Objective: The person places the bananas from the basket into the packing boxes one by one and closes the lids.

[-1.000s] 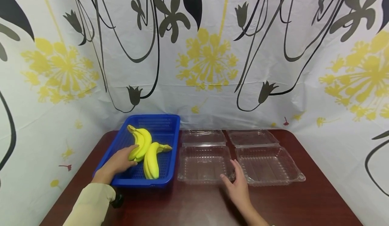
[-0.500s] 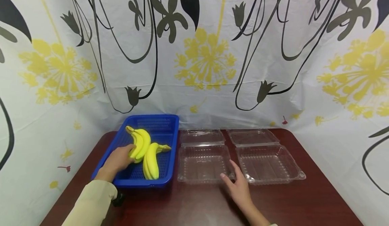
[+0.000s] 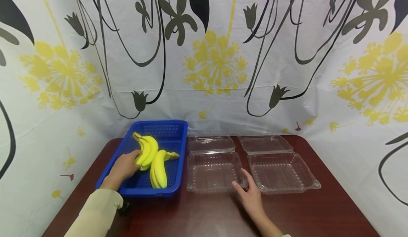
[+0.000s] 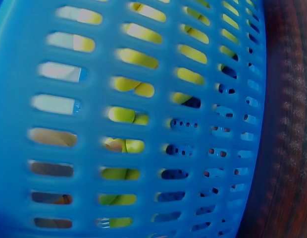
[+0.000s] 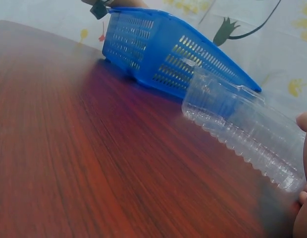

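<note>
Two bunches of yellow bananas lie in a blue plastic basket on the left. My left hand reaches over the basket's left side and grips the lower end of the left banana bunch. The other banana bunch lies just to its right, stem pointing right. My right hand is at the front right corner of the nearer-left clear clamshell container, thumb and forefinger spread apart around that corner. In the left wrist view the basket wall hides most of the left hand; yellow shows through its slots.
A second clear clamshell container stands to the right, lid folded back like the first one's. All rest on a dark red wooden table. A white patterned cloth hangs behind and at both sides.
My left hand's fingers have curled in more around the end of the left banana bunch. The right hand and the containers stay nearly in place; the head view has shifted slightly.
</note>
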Available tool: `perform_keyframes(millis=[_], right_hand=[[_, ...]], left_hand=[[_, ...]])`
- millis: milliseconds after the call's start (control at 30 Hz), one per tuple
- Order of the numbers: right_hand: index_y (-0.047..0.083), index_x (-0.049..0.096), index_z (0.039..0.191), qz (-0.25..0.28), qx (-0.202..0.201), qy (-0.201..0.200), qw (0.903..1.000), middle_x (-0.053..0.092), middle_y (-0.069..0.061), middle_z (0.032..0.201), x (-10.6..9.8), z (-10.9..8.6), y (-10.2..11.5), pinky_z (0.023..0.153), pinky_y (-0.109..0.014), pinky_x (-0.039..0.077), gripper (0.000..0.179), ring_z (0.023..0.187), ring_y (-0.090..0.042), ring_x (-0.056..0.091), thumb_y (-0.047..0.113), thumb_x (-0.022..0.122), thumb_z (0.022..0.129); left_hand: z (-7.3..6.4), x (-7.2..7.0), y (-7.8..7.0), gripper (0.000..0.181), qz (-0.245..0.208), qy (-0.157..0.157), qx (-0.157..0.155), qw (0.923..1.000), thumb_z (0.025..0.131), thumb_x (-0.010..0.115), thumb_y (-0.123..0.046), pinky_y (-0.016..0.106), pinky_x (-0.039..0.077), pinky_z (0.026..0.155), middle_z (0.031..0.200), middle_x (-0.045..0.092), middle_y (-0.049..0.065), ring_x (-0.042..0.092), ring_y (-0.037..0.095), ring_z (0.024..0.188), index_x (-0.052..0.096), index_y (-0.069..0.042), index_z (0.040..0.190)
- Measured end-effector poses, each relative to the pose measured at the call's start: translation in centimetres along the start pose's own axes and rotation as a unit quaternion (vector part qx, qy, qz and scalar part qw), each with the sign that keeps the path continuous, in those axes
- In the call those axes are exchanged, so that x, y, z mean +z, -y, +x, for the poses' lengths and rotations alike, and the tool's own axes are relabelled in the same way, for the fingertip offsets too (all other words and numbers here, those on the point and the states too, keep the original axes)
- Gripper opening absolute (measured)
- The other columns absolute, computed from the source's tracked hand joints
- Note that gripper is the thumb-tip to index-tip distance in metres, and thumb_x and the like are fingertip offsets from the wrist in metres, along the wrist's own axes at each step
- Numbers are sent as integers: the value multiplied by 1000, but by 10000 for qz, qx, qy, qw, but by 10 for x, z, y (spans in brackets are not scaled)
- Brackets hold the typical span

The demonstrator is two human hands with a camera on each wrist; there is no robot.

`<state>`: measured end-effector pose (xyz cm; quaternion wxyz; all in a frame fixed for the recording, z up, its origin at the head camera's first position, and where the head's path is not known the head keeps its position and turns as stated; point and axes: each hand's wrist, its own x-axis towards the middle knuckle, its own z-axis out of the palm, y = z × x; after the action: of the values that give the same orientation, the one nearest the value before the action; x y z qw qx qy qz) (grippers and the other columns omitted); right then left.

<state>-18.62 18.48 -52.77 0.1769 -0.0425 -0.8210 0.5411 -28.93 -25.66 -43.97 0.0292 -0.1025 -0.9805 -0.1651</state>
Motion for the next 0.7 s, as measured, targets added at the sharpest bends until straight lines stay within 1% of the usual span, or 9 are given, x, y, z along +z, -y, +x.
perform_keyframes(millis=[67,167,267,400,467,500,567,600,700], right_hand=[[15,46,144,13,-8,-6,10000,46,-19,143,0,0,0,94,-55,42,64,128,-37,44,29,73,88],[15,47,143,-45,-53,-9,10000,47,-19,142,-1,0,-1,90,-51,44,64,124,-34,47,30,74,87],[16,47,143,-102,-61,-28,9999,50,-19,140,-3,0,0,77,-41,47,63,107,-32,54,30,74,87],[17,47,143,-68,5,-38,10000,54,-18,132,-5,0,1,61,-29,44,63,82,-24,54,28,74,87],[17,47,143,-28,43,-1,10000,58,-18,123,-6,0,2,57,-26,43,63,72,-17,54,28,74,87],[17,47,143,-10,65,5,10000,59,-18,120,-5,0,2,56,-26,43,63,70,-14,53,28,74,87],[17,47,143,62,88,28,9999,60,-18,114,-5,-1,2,53,-25,43,63,61,-11,51,27,74,87],[18,47,143,60,102,32,9999,60,-17,112,-4,-1,3,53,-25,43,63,60,-10,51,27,74,87],[17,47,143,75,59,30,9999,59,-18,117,-2,-1,3,54,-25,43,63,63,-11,52,26,74,87]], left_hand=[[-1,0,-1,54,16,-80,-10,10000,86,71,-10,50,48,73,114,63,24,61,39,93,52,1,135],[-2,0,-4,53,85,-311,-92,9994,86,71,-9,53,48,75,110,64,24,60,41,92,53,1,134],[-4,-1,-9,51,156,-596,-200,9979,86,70,-8,57,45,78,107,64,25,57,44,93,53,1,134],[-6,-3,-14,48,301,-955,-197,9948,85,68,-7,60,42,80,110,63,26,54,46,93,56,2,131],[-7,-4,-13,47,396,-1130,-134,9927,84,68,-7,60,42,78,109,64,25,55,46,90,58,1,129],[-7,-5,-13,46,424,-1206,-106,9917,84,68,-7,60,42,77,109,64,25,55,46,90,58,1,128],[-8,-7,-12,44,480,-1334,-34,9899,84,69,-7,60,42,76,108,65,25,55,46,89,60,2,126],[-9,-8,-11,43,491,-1395,6,9890,84,69,-7,60,43,75,107,66,25,55,46,88,60,2,125],[-11,-11,-13,40,499,-1532,98,9869,85,70,-7,61,43,74,106,66,24,56,47,88,62,1,123]])
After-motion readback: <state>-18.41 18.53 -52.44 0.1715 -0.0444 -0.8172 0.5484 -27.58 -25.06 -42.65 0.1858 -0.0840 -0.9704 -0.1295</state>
